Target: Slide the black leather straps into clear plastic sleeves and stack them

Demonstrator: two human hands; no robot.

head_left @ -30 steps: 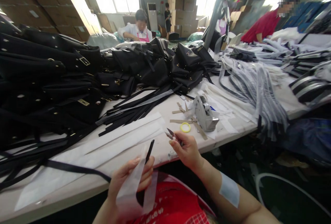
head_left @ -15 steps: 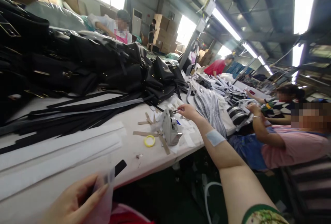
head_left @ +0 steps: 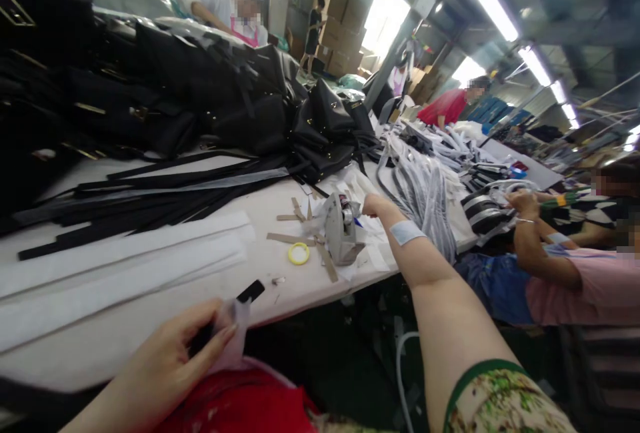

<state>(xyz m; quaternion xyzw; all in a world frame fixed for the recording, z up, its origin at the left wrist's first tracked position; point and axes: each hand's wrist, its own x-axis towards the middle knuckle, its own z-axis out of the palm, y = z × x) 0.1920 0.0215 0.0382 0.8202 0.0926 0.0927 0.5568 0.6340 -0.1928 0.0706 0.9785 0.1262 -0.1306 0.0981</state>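
My left hand (head_left: 195, 339) is closed around a black strap (head_left: 251, 291) wrapped in translucent film (head_left: 236, 336); the strap's bare rounded end sticks out past the fingers. My right arm stretches far forward over the table, a pale blue patch stuck on the forearm. At its end my right hand (head_left: 371, 205) is beside the far side of a grey tape dispenser (head_left: 341, 233), its fingers hidden from me. A yellow ring (head_left: 299, 253), perhaps a tape roll, lies just left of the dispenser, among brown strips (head_left: 327, 261).
Black bags (head_left: 235, 106) with gold hardware are heaped along the back left. Long black straps (head_left: 150, 199) and white sheets (head_left: 125, 266) lie in front of them. Wrapped straps (head_left: 420, 199) lie to the right. A co-worker in pink (head_left: 565, 279) sits close on the right; others work farther off.
My view has shifted, and most things sit higher in it. My right hand has moved from above the dispenser to its far side. The left hand still holds the wrapped strap.
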